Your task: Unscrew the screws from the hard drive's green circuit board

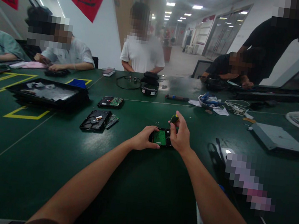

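A hard drive (159, 137) with its green circuit board facing up lies on the table in front of me. My left hand (145, 138) is closed round its left end, fingers on the far edge and thumb on the near one. Over its right end, my right hand (180, 136) grips a screwdriver (175, 118) with a yellow and dark handle. The screwdriver's shaft and tip are hidden by the hand. Several tiny screws (156, 123) lie just beyond the drive.
To the left are an opened hard drive (95, 120), a loose circuit board (112, 121), another drive (110, 102) and a black tray (48, 93). A grey metal box (278, 137) and a blurred-out device with a cable stand right. Several people sit or stand round the green table (118, 181).
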`<control>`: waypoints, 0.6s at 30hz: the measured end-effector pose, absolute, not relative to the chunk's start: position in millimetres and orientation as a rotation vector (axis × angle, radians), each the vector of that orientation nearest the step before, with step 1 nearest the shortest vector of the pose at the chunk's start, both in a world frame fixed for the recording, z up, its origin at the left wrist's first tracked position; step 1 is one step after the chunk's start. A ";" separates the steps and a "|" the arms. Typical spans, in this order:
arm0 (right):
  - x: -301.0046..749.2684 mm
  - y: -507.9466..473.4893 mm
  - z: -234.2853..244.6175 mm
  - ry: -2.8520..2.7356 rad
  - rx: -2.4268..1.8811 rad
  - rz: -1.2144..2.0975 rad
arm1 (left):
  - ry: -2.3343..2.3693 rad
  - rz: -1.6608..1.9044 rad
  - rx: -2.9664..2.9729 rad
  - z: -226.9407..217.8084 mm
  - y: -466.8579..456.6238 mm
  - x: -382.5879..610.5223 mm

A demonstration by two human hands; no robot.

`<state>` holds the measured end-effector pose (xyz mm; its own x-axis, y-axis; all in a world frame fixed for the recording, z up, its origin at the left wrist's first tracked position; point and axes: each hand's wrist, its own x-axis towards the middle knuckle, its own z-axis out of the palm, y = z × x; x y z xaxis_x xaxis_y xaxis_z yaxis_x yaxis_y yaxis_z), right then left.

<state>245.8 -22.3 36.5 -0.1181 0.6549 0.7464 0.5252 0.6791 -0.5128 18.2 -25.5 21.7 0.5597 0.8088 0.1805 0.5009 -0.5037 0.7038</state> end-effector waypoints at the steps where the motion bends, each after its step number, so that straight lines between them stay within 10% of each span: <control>1: 245.7 -22.6 36.7 -1.779 -0.939 0.160 | 1.047 0.667 2.198 22.0 -25.7 18.1; 18: 243.8 -27.5 46.2 -1.816 -0.977 0.052 | 1.033 0.698 2.204 22.3 -26.1 18.4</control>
<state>243.8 -27.5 46.2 -0.1421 0.6362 0.7584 0.5916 0.6689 -0.4502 18.4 -26.1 22.3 0.5586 0.8043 0.2028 0.4886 -0.5166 0.7031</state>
